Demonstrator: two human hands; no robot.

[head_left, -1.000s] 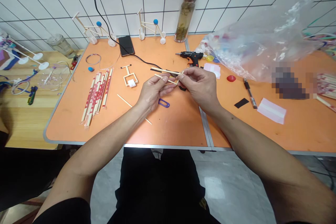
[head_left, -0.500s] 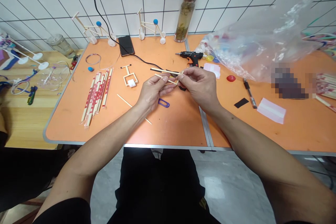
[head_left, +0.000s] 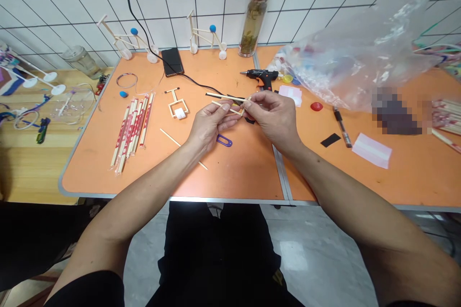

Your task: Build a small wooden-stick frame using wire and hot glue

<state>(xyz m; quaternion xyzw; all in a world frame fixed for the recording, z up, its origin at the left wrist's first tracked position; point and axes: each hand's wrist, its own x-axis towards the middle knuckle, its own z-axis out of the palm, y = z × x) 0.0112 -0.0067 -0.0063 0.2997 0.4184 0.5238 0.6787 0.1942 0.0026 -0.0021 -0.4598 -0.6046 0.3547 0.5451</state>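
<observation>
My left hand (head_left: 209,122) and my right hand (head_left: 272,116) meet above the orange table (head_left: 230,172), both pinched on a small frame of thin wooden sticks (head_left: 226,101). Two sticks jut out to the left from between my fingertips. A purple clip (head_left: 224,140) lies on the table just under my left hand. One loose wooden stick (head_left: 180,146) rests to the left of my left wrist.
Wrapped chopsticks (head_left: 132,127) and a small stick frame (head_left: 177,104) lie at the left. A black glue gun (head_left: 260,76), a phone (head_left: 172,61) with cable, a bottle (head_left: 256,9), two stick bicycles (head_left: 207,36) and a big plastic bag (head_left: 353,57) stand behind. A pen (head_left: 340,127) lies right.
</observation>
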